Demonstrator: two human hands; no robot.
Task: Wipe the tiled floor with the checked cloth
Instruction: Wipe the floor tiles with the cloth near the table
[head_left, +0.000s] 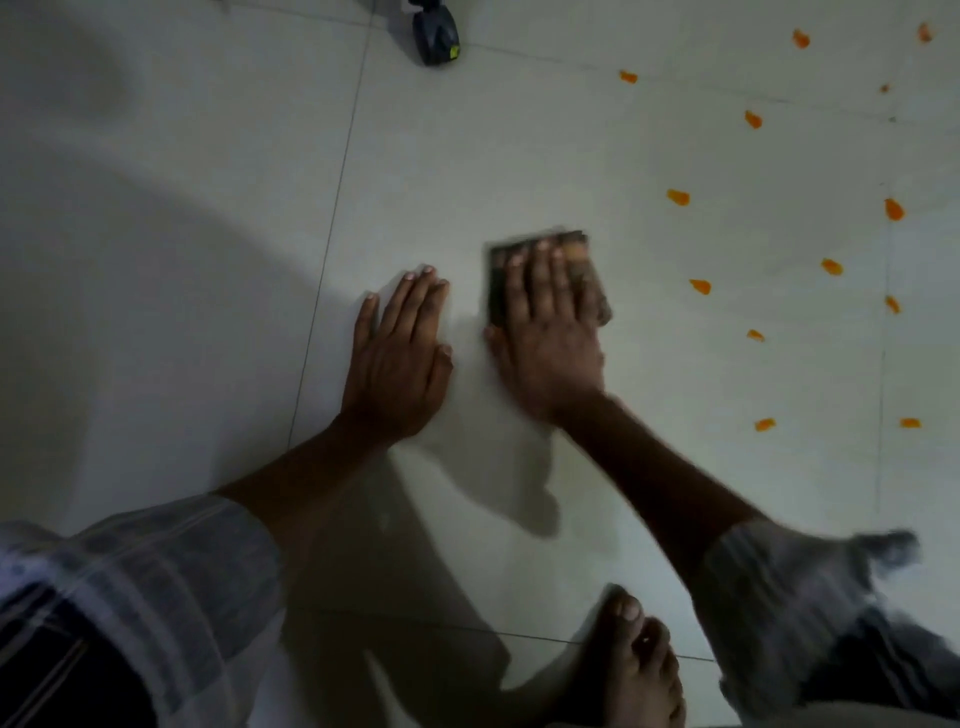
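A folded checked cloth (584, 260), dark with brown and orange checks, lies flat on the pale tiled floor (208, 218) in the middle of the view. My right hand (545, 338) presses down on it with the fingers stretched out flat, and it is blurred. The lower part of the cloth is hidden under the palm. Just left of it, my left hand (397, 358) rests palm-down on the bare tile, fingers together, holding nothing.
Several small orange petals or scraps (678, 197) are scattered over the tiles to the right. A dark wheeled foot of some object (435, 39) stands at the top centre. My bare foot (631, 670) is at the bottom, near the right arm.
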